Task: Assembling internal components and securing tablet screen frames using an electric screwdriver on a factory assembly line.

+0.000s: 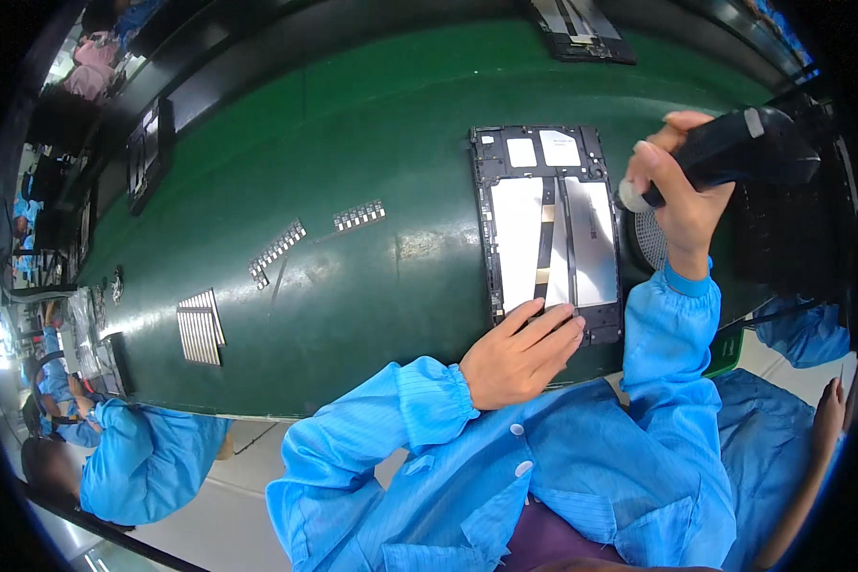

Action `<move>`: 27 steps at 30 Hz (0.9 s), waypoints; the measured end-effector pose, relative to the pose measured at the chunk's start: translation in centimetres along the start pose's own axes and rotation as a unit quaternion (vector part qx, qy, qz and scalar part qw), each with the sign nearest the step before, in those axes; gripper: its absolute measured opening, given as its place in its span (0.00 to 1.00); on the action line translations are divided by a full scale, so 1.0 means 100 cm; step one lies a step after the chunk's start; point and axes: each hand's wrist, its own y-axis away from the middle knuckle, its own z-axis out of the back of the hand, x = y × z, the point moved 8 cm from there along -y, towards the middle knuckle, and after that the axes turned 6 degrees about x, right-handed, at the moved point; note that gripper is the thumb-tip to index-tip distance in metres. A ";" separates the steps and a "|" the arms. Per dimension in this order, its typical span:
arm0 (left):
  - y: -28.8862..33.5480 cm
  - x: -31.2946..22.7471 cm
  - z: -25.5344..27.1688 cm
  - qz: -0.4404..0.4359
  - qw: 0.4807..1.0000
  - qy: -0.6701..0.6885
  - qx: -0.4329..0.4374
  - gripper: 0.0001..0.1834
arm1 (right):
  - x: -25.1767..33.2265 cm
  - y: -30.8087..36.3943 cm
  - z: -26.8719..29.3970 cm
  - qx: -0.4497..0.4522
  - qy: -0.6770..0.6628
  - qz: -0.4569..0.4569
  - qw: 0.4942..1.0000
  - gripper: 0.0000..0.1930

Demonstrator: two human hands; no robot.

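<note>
The left hand (522, 353) presses flat, fingers spread, on the open tablet (547, 229) near the worktop's (353, 124) front edge. The right hand (682, 186) grips an electric screwdriver (734, 153); it should stay upright while the tablet is pinned.

An opened tablet chassis (546, 229) lies on the conveyor belt (353, 153), right of centre. The left hand (520, 353) rests on its near edge; the right hand (682, 191) holds an electric screwdriver (734, 153) just right of it. Left of the chassis lie two short component strips (278, 250) (359, 215), and farther left a sheet of strips (200, 327). Another chassis (582, 29) lies behind.
</note>
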 end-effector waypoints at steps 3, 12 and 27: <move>0.001 0.007 -0.005 0.029 0.999 -0.018 -0.027 0.16 | -0.006 0.005 0.016 -0.024 0.007 -0.002 1.000 0.15; 0.001 0.001 -0.009 0.046 0.998 -0.051 0.001 0.15 | -0.004 0.021 0.038 -0.042 0.015 -0.009 0.999 0.17; -0.035 0.199 0.072 0.176 0.947 -0.257 -0.076 0.17 | -0.019 0.036 0.017 -0.011 -0.143 -0.082 0.986 0.20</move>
